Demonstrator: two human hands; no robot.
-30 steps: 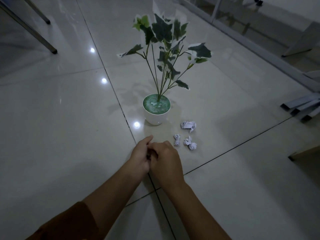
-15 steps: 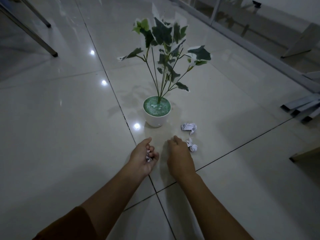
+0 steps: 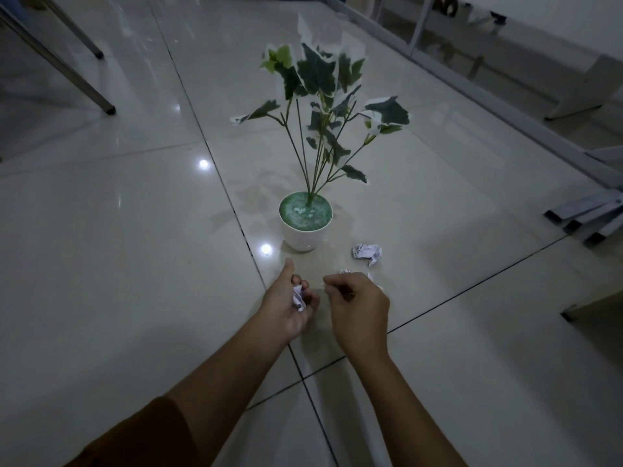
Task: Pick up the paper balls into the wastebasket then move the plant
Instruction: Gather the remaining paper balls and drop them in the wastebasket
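A potted plant with green-and-white leaves stands in a white pot on the tiled floor. My left hand lies just in front of the pot, palm up, fingers curled around a small crumpled paper ball. My right hand hovers beside it with its fingers curled downward. It covers most of two paper balls, whose white edges peek out beyond the knuckles. Whether it grips either one is hidden. A third paper ball lies free on the floor right of the pot. No wastebasket is in view.
Metal table legs slant down at the far left. Flat metal bars lie on the floor at the right edge, with a wooden furniture corner below them. A glass partition frame runs along the back right.
My hands, joined together a second ago, have come apart. The left one has turned palm up with a paper ball in it. The right one has moved right over the two near balls.
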